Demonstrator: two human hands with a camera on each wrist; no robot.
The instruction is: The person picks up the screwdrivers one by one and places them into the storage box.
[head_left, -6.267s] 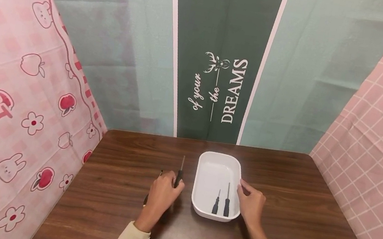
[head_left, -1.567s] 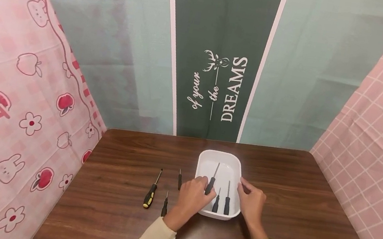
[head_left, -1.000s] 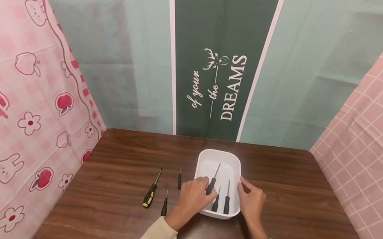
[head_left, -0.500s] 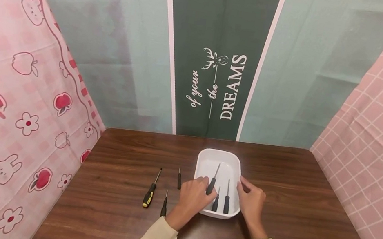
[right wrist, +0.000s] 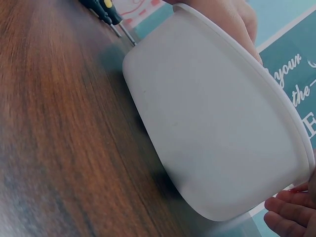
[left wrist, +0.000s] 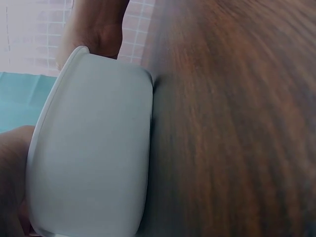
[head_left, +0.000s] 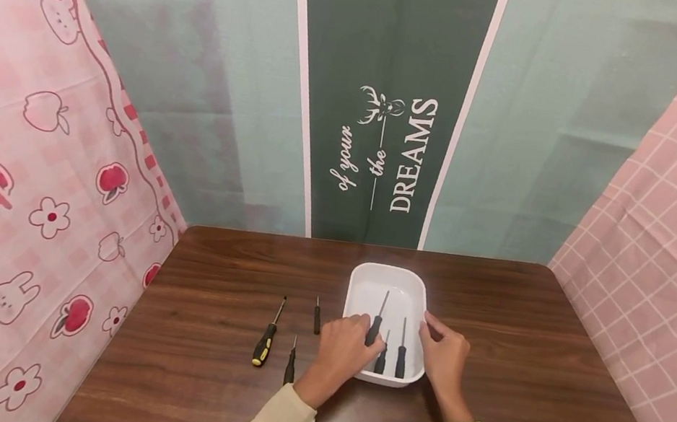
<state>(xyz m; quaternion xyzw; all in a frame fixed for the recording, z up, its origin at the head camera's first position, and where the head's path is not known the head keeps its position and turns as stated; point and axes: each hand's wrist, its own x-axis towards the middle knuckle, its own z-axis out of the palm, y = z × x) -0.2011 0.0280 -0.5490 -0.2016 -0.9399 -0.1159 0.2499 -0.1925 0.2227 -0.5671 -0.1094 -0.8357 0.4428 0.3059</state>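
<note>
My left hand (head_left: 344,347) reaches over the left rim of the white tray (head_left: 355,294) and grips a dark-handled screwdriver (head_left: 374,329), its shaft pointing away. Beside it in the tray lie a longer dark screwdriver (head_left: 401,361) and a shorter one (head_left: 380,361). At the tray's right rim, my right hand (head_left: 446,358) pinches the edge between thumb and fingers. Both wrist views mostly show the tray's outer walls (left wrist: 94,138), (right wrist: 207,108), so the held screwdriver is hidden there. Fingers (right wrist: 291,212) of the right hand touch the rim in the right wrist view.
Left of the tray, on the brown wooden table (head_left: 189,378), lie a black-and-yellow screwdriver (head_left: 264,346), a small dark one (head_left: 317,320) and another (head_left: 291,364) close to the left sleeve. Printed cloths hang behind and at both sides.
Since the oldest frame, my left hand has carried the screwdriver rightward from the table into the tray. Over the last second it has barely moved. The right hand has stayed at the rim.
</note>
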